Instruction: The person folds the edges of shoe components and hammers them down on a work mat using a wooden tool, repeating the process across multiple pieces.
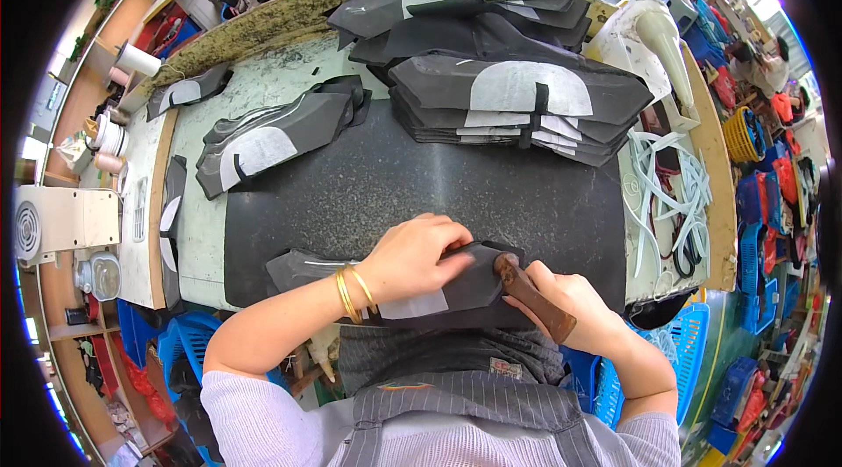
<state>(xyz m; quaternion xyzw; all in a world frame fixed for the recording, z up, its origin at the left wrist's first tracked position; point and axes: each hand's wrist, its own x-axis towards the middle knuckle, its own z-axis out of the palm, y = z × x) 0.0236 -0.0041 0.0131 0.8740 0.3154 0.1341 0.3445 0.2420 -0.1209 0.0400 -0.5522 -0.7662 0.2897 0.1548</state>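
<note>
Near you on the mat (377,186), your left hand (417,255), half curled, holds the dark piece (481,280); the hammer (537,299) sits in your closed right hand (579,302). You seem to be hammering; another tap calls for keeping the left clear.

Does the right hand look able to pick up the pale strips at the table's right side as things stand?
Probably not straight away: the right hand is holding a brown tool, which it would likely have to put down first. Otherwise, the way over the black mat to the pale strips looks free.
</note>
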